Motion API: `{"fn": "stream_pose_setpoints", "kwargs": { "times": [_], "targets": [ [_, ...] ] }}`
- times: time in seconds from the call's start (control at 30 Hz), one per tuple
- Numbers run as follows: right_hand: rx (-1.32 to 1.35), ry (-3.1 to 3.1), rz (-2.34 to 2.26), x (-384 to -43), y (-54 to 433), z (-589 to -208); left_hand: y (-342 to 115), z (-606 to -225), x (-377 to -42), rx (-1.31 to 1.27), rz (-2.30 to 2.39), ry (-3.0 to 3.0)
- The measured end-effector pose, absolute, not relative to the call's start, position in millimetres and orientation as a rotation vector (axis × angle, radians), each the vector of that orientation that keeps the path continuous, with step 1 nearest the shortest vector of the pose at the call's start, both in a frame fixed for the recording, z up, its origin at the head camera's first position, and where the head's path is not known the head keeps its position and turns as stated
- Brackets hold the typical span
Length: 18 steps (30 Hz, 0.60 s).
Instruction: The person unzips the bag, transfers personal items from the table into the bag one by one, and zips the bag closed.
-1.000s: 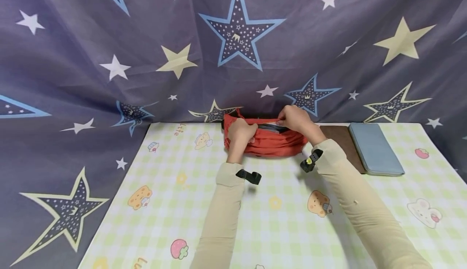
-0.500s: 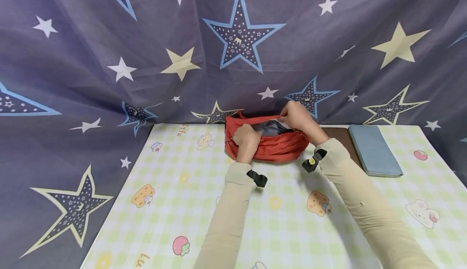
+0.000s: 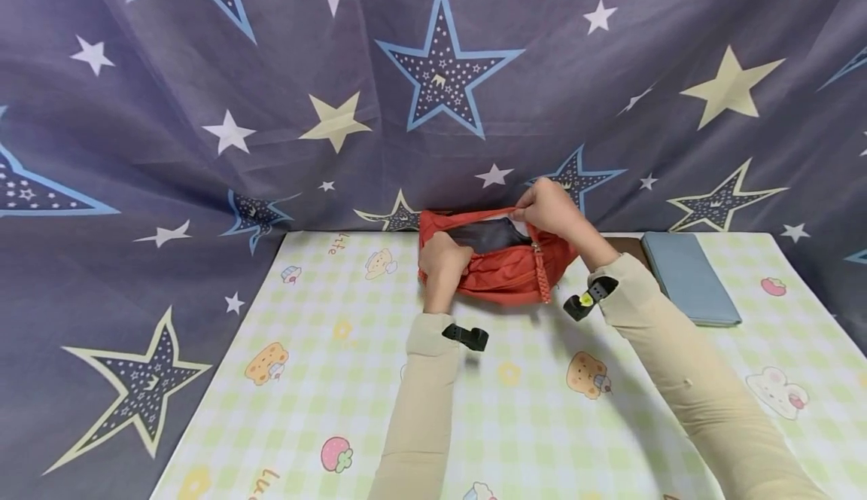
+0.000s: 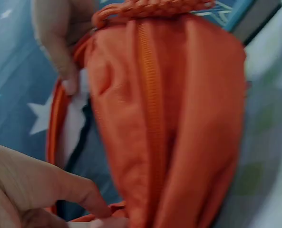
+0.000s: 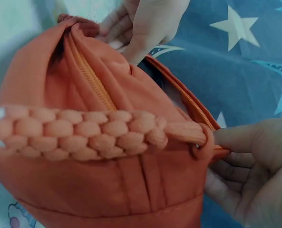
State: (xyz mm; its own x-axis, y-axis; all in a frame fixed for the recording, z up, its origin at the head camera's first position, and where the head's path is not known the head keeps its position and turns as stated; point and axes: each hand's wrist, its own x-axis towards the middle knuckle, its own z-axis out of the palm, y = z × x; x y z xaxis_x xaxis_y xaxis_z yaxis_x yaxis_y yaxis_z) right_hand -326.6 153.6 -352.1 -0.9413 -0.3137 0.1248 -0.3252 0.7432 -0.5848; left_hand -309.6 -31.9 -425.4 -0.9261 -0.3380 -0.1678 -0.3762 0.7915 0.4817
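A red-orange fabric bag [image 3: 501,289] sits at the far edge of the table, its zipped mouth spread wide and dark grey lining [image 3: 481,236] showing inside. My left hand [image 3: 443,263] grips the near rim at the bag's left end; the left wrist view shows its thumb and finger [image 4: 79,190] pinching the fabric. At the right end, my right hand [image 3: 550,208] pinches the far zipper edge and holds it up. A braided zipper pull [image 5: 74,130] hangs down the bag's right front. Along the front panel runs a second, orange zipper [image 4: 152,95]. Something whitish shows inside, beside my right fingers.
Right of the bag lie a flat brown item [image 3: 630,247] and a light blue rectangular case or notebook [image 3: 691,278]. A green-checked cloth [image 3: 325,410] with cartoon prints covers the table. Behind its far edge hangs a dark star-patterned curtain [image 3: 271,153].
The bag's mouth has gone from a narrow slit to a wide gap. My right hand has risen slightly with the far rim, and the braided pull now shows at the right front.
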Motion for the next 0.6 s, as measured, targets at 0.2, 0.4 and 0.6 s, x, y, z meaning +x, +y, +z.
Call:
{"fn": "stream_pose_setpoints", "kwargs": {
  "times": [0.2,0.4,0.6],
  "targets": [
    [0.516,-2.91,0.962,-319,146,-348,-37,-433,-308,-0.523,0.697,2.86],
    [0.46,-2.923,0.983,-315,147,-349,-34,-438,-311,-0.544,0.723,2.838],
    [0.45,-2.94,1.085,-310,151,-352,-34,-437,-305,-0.606,0.851,2.825]
  ]
}}
